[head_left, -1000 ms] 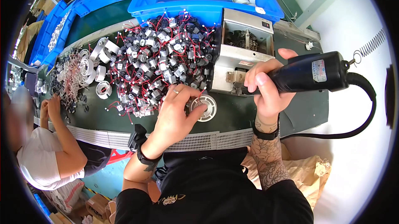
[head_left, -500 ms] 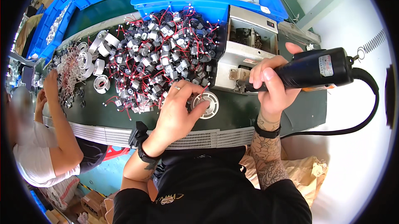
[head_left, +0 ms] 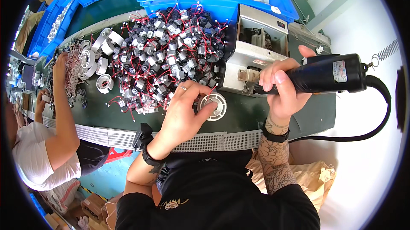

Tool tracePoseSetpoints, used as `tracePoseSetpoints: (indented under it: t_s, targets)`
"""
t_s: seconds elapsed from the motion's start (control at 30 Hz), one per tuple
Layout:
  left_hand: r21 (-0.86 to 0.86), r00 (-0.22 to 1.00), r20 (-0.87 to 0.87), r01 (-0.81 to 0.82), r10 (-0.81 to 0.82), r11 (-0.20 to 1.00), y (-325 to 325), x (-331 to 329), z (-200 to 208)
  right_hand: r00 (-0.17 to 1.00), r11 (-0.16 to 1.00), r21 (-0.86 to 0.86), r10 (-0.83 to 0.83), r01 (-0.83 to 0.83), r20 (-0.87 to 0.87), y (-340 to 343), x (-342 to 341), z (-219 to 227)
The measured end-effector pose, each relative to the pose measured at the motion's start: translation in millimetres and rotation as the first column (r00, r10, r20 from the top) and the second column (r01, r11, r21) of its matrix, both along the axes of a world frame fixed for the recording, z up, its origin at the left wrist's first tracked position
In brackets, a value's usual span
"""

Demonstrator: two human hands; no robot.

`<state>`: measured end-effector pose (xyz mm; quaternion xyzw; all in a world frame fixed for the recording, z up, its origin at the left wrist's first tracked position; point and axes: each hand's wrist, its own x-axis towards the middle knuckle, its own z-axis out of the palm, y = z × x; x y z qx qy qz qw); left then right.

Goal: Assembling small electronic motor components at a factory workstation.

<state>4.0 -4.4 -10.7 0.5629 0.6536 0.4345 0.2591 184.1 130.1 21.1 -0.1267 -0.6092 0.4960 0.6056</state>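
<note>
My right hand (head_left: 284,84) is wrapped round a black electric screwdriver (head_left: 326,74), which lies nearly level with its nose pointing left. That nose is at the front of a metal screw feeder (head_left: 252,65); whether the tip touches it is hidden. A white round plastic housing (head_left: 218,107) with a slotted rim rests on the green bench, and my left hand (head_left: 188,108) grips its left side, thumb over the middle and fingers curled at the far edge. A red wire shows beside those fingers. Behind this hand is a heap of small motors (head_left: 171,55) with red and black wires.
A blue bin (head_left: 188,5) of white rings stands behind the heap. More white housings (head_left: 104,83) lie left of it. A coiled spring (head_left: 386,51) and thick black cable (head_left: 382,114) run from the screwdriver. At the left, a co-worker (head_left: 47,153) reaches over small wired parts.
The co-worker's hands have shifted, one reaching farther over the wired parts. The whole view has moved slightly. My hands keep their holds on the housing and the screwdriver.
</note>
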Motion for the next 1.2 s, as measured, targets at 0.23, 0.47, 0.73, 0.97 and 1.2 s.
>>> tracePoseSetpoints:
  t_s: [0.23, 0.47, 0.73, 0.97, 1.2]
  targets:
    - [-0.014, 0.999, 0.038, -0.004, 0.004, 1.0, -1.0, -0.4, -0.6, 1.0, 0.997, -0.075, -0.011, 0.01, -0.014, -9.9, -3.0, 3.7]
    - [0.058, 0.999, 0.037, 0.036, -0.038, 0.998, 1.9, -2.9, -6.8, 0.938, 0.939, -0.065, 0.331, -0.339, -0.105, -32.0, -13.0, 24.6]
    - [0.06, 0.999, 0.047, 0.009, -0.012, 0.998, -0.6, -1.8, -6.3, 0.926, 0.932, 0.024, 0.355, -0.36, 0.126, -38.9, -29.2, 16.0]
    - [0.098, 0.998, 0.053, 0.027, -0.032, 0.995, -0.6, -3.7, -12.2, 0.921, 0.938, 0.054, 0.324, -0.342, 0.215, -40.7, -33.5, 10.8]
    - [0.136, 0.998, 0.054, 0.029, -0.037, 0.99, -2.2, -3.5, -15.4, 0.884, 0.911, 0.138, 0.327, -0.389, 0.335, -39.5, -33.6, 10.5]
